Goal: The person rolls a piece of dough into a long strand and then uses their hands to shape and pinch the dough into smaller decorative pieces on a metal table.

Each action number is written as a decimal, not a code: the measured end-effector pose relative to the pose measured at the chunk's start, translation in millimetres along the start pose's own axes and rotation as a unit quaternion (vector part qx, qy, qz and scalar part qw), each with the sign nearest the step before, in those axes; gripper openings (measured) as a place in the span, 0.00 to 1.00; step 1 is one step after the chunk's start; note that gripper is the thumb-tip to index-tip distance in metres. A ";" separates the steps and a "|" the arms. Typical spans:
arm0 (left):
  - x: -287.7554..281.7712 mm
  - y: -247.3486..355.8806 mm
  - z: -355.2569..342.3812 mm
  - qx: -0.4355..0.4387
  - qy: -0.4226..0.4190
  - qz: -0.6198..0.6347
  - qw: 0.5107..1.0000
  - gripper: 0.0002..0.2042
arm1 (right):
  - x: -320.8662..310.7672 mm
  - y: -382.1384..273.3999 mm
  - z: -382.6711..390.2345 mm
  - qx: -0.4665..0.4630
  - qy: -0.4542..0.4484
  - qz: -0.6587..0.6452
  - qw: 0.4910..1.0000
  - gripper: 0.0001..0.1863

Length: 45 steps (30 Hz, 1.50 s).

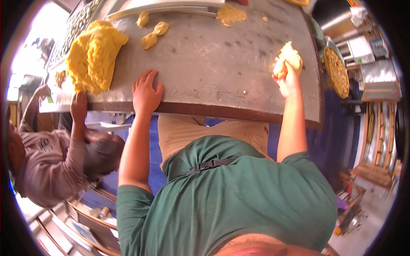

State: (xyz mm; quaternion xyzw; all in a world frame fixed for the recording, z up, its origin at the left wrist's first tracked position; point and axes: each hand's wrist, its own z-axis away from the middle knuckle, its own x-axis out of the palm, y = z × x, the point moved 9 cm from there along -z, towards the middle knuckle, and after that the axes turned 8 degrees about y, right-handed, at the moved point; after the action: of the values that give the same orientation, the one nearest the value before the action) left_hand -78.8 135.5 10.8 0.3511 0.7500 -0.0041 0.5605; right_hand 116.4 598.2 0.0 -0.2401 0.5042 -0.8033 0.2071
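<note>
Clasping a ragged, pale-yellow dough lump [289, 54] is the right hand [289, 82].

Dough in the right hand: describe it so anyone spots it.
On the grey worktop, go to the right end. There the right hand grips a ragged, pale yellow lump of dough. It is far smaller and paler than the yellow mound at the left and, unlike the loose scraps, held.

Dark green T-shirt [252, 194], short loose sleeves [135, 209], round neckline [237, 233] with a seamed edge; cloth creased in long folds. Black plastic buckle [209, 165] on a narrow dark strap [228, 161], worn over the shirt at the waist, green fabric gathered on both sides of the buckle. Tan trousers [181, 133], wrinkled, visible beyond the buckle.
</note>
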 end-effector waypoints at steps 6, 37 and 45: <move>7.2 2.1 -1.7 -0.006 -0.005 -0.025 1.000 0.21 | -26.2 -119.7 -44.1 -0.025 0.068 -0.137 0.988 0.16; 2.3 5.0 -2.3 -0.013 -0.003 -0.007 1.000 0.20 | -74.1 -47.2 -150.9 -0.065 0.120 0.809 0.572 0.20; 3.9 17.6 -7.4 0.030 0.005 -0.009 1.000 0.20 | -56.9 -24.9 -27.7 -0.162 0.034 0.436 0.884 0.19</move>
State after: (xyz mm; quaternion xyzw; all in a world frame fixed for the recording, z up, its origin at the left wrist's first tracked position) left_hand -76.2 153.9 17.2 0.3610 0.7551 -0.0296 0.5464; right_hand 143.1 660.7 2.1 0.0013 0.6880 -0.5463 0.4776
